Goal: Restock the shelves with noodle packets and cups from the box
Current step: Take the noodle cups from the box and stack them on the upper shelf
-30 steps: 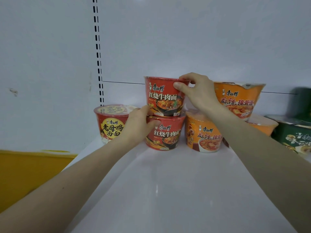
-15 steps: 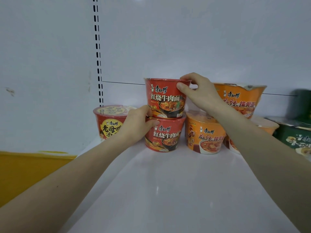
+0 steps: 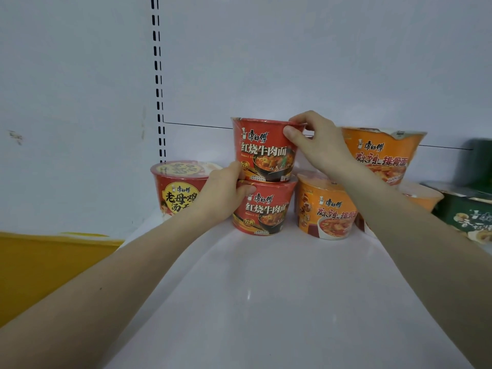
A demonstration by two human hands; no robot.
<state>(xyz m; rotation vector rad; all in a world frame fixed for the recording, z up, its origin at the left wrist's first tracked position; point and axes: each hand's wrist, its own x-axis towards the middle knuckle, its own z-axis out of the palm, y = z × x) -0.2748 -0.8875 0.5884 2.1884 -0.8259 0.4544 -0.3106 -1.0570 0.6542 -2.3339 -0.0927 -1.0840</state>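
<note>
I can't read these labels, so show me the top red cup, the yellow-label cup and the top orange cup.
top red cup (image 3: pixel 266 153): head view, on its front label.
yellow-label cup (image 3: pixel 179 201): head view, on its round yellow badge.
top orange cup (image 3: pixel 386 154): head view, on its printed front.

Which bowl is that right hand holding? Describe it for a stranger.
On the white shelf, find the middle stack of two red noodle bowls. The right hand pinches the rim of the upper red bowl. It sits atop the lower red bowl; its neighbours are orange bowls and a single yellow-labelled red bowl.
</note>
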